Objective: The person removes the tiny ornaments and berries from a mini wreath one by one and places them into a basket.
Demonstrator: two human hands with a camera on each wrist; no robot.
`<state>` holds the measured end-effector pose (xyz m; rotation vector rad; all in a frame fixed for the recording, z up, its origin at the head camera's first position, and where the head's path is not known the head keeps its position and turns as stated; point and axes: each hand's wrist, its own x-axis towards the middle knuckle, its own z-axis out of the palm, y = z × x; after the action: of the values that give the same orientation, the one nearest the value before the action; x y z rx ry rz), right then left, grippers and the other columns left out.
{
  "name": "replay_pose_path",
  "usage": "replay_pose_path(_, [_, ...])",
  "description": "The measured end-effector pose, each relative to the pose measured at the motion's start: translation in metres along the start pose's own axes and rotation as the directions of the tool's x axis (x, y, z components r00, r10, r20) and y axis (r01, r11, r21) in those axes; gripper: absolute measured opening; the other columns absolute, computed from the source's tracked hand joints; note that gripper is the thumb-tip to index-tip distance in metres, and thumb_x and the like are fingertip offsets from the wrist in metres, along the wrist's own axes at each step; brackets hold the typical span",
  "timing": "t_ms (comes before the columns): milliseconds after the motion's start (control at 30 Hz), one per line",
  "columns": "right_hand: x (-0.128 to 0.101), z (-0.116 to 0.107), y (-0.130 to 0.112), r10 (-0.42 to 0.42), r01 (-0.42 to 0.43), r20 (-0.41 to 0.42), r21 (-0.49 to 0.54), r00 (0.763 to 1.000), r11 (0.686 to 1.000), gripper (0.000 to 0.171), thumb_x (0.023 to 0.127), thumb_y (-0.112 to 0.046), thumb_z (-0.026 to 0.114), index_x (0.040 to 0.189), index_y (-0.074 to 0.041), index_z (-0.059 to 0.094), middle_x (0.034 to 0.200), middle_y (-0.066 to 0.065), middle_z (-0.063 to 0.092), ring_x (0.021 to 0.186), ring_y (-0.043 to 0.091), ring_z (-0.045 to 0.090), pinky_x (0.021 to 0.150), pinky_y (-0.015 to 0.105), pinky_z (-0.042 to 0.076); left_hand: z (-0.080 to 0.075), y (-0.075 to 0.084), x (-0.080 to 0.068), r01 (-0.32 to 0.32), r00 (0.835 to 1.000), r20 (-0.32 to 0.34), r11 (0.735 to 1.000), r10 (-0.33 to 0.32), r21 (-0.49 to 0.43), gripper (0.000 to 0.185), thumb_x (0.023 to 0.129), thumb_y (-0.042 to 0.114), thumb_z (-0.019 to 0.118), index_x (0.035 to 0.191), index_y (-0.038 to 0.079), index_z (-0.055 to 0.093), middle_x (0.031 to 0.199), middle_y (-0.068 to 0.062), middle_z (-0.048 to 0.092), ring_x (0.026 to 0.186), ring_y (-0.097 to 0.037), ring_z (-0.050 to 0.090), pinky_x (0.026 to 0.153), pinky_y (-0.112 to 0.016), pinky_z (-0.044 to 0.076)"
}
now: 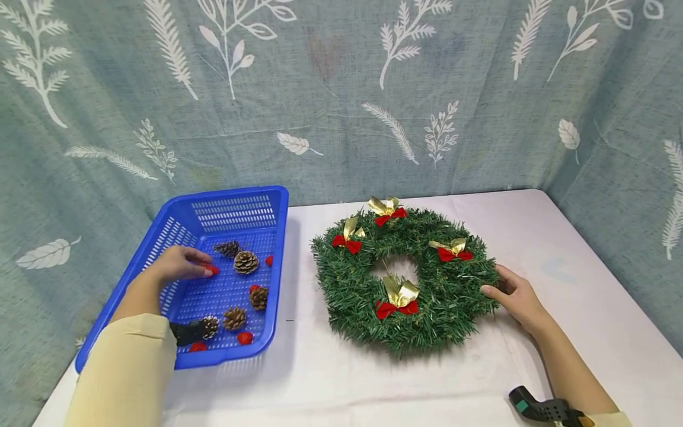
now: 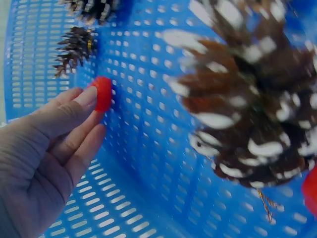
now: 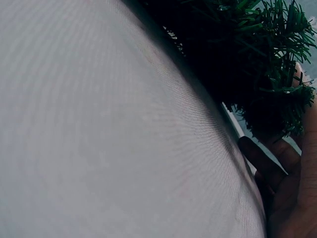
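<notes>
Nearest edge of the white table [image 1: 533, 237]: a black and green tool [image 1: 539, 408] lies by the right forearm, well apart from the wreath.

Right hand [image 1: 516, 298] rests at the right rim of the green wreath [image 1: 427, 296], fingers loosely curved against the needles; the right wrist view shows fingers [image 3: 277, 163] tucked under the wreath's edge [image 3: 257, 64], touching rather than clamped round it. Wreath lies flat at table centre, four red-and-gold bows on it, the closest one [image 1: 397, 299] on its near side.

Left of the wreath, apart from it: blue basket [image 1: 235, 198]. Left hand [image 1: 178, 264] is inside, fingertips pinching a small red berry [image 1: 211, 270]; the left wrist view shows the berry [image 2: 103, 93] held at the fingertips against the perforated floor.

Loose in the basket: pinecones near the front wall [image 1: 233, 318], one at mid floor [image 1: 246, 261], a darker one farther back [image 1: 228, 248]; other red berries near the front [image 1: 245, 338].

Behind everything, a grey-green curtain [image 1: 341, 89] with white leaf print
</notes>
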<state>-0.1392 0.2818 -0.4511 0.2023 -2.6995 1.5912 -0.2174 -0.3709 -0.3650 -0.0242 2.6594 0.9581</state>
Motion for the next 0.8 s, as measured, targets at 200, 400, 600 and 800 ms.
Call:
replay_pose_path(200, [0.000, 0.001, 0.000, -0.020, 0.020, -0.004, 0.011, 1.000, 1.000, 0.067, 0.094, -0.013, 0.058, 0.143, 0.014, 0.022, 0.139, 0.039, 0.032, 0.086, -0.009, 0.044, 0.067, 0.013, 0.041, -0.004, -0.002, -0.004, 0.002, 1.000, -0.012, 0.993, -0.004, -0.121, 0.060, 0.086, 0.019, 0.071, 0.127, -0.017, 0.047, 0.114, -0.019, 0.065, 0.079, 0.004, 0.061, 0.080, -0.028, 0.056])
replay_pose_path(400, [0.000, 0.001, 0.000, -0.026, 0.026, -0.013, 0.015, 1.000, 1.000, 0.066, 0.094, -0.013, 0.057, 0.143, 0.015, 0.022, 0.137, 0.039, 0.034, 0.086, -0.011, 0.042, 0.068, 0.010, 0.039, -0.009, 0.001, -0.005, -0.038, 0.999, 0.007, 0.955, 0.042, -0.295, 0.065, 0.088, 0.020, 0.069, 0.134, -0.015, 0.040, 0.095, 0.018, 0.066, 0.088, 0.005, 0.063, 0.084, -0.021, 0.054])
replay_pose_path(600, [0.000, 0.003, 0.000, -0.034, 0.034, -0.018, 0.018, 0.999, 0.999, 0.066, 0.094, -0.012, 0.058, 0.142, 0.015, 0.023, 0.135, 0.036, 0.039, 0.085, -0.010, 0.043, 0.066, 0.013, 0.041, -0.015, 0.006, -0.012, -0.043, 0.999, -0.014, 0.940, 0.041, -0.338, 0.055, 0.088, 0.024, 0.069, 0.133, 0.000, 0.049, 0.098, 0.022, 0.064, 0.092, 0.004, 0.063, 0.083, -0.015, 0.051])
replay_pose_path(800, [-0.001, 0.001, -0.002, -0.028, 0.028, -0.024, 0.015, 0.999, 0.999, 0.066, 0.094, -0.012, 0.058, 0.142, 0.015, 0.022, 0.138, 0.040, 0.032, 0.085, -0.010, 0.043, 0.065, 0.013, 0.041, -0.024, 0.014, -0.018, -0.140, 0.987, -0.131, 0.916, 0.097, -0.375, 0.023, 0.088, 0.017, 0.068, 0.108, 0.027, 0.065, 0.095, 0.026, 0.065, 0.090, 0.008, 0.062, 0.078, -0.007, 0.047])
